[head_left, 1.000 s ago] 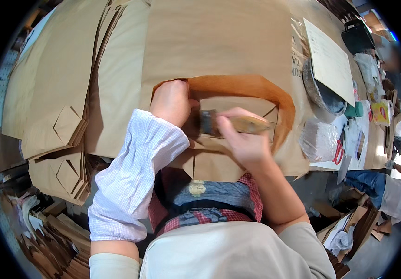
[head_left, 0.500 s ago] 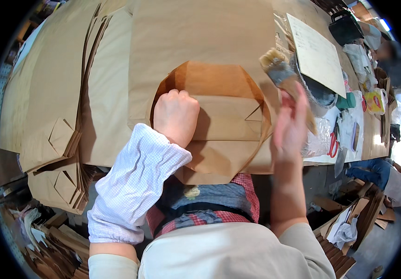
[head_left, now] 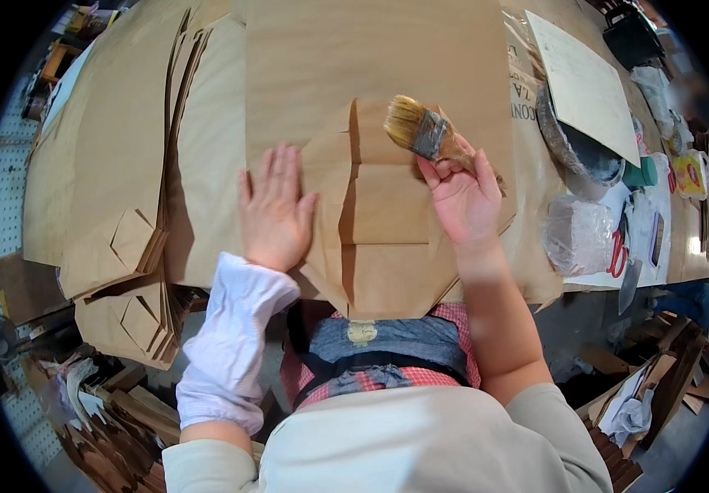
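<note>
A large brown paper bag lies before me, its near end spread out into a folded, many-sided bottom. Flat on the left flap of that bottom rests my left hand, fingers stretched and holding nothing. My right hand grips a paintbrush by its wooden handle, fingers wrapped around it. The brush's pale, wet-looking bristles point up and left, over the far part of the folded bottom. The right flap is partly hidden under my right hand.
Stacked paper bags with folded ends lie on the left. At the right stand a bucket partly covered by a white board, a clear plastic-wrapped pack, red-handled scissors and a knife.
My left hand has left the bag's opening and now presses flat on the opened-out left flap. The right hand has brought the paintbrush left, from beside the bucket to over the bag.
</note>
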`<state>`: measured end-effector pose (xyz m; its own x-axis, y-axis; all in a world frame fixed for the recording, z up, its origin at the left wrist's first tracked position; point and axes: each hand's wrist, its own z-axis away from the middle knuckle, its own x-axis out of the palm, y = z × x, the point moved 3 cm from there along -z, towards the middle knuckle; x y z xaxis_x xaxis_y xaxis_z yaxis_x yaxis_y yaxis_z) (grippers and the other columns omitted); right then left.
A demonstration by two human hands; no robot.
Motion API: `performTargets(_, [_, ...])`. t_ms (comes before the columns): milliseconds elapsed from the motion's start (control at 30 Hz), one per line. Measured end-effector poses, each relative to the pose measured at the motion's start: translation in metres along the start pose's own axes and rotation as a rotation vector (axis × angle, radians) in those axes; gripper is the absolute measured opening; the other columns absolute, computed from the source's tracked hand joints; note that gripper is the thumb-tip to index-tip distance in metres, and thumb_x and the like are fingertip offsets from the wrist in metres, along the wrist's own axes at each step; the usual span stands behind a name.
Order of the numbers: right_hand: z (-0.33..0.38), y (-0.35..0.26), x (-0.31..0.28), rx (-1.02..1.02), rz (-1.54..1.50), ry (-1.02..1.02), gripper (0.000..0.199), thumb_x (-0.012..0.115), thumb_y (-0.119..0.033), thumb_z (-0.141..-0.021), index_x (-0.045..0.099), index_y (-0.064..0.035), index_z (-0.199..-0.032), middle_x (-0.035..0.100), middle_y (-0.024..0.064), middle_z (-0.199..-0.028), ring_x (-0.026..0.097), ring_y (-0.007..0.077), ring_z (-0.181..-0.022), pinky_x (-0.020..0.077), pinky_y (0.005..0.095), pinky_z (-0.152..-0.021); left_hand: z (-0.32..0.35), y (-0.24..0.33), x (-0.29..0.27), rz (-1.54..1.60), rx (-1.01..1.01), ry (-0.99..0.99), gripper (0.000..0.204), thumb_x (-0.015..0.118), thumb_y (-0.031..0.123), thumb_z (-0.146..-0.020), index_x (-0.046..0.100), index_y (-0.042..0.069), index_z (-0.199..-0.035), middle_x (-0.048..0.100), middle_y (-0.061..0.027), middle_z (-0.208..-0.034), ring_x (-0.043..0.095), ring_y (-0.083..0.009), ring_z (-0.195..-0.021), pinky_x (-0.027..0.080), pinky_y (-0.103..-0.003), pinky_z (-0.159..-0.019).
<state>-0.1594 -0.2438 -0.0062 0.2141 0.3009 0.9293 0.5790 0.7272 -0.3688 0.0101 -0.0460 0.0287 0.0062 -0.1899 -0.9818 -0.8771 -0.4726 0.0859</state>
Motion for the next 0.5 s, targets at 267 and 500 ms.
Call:
performTargets(267, [0.001,0.0,-0.005,0.021,0.093,-0.083,0.037,0.043,-0.027,-0.103,0.053,-0.0026,-0.129,0.069,0.0123,-0.104,0.064,0.0236,-0.102,0.0462,0.0445,-0.1,0.035,0.053,0.012,0.128,-0.03,-0.046,0.067,0.054,0.037,-0.091,0.037,0.002,-0.145,0.03,-0.0192,-0.153,0.024,-0.0357,-0.143,0.017,-0.052,-0.116])
performTargets(500, [0.024,-0.001,0.008,0.187,0.346,0.041,0.033,0.054,-0.023,-0.099,0.056,-0.0023,-0.124,0.067,0.0092,-0.108,0.064,0.0227,-0.103,0.0527,0.0404,-0.089,-0.003,0.017,-0.01,0.345,0.322,-0.116,0.064,0.057,0.032,-0.087,0.041,0.002,-0.141,0.034,-0.0182,-0.15,0.029,-0.0362,-0.14,0.018,-0.049,-0.117])
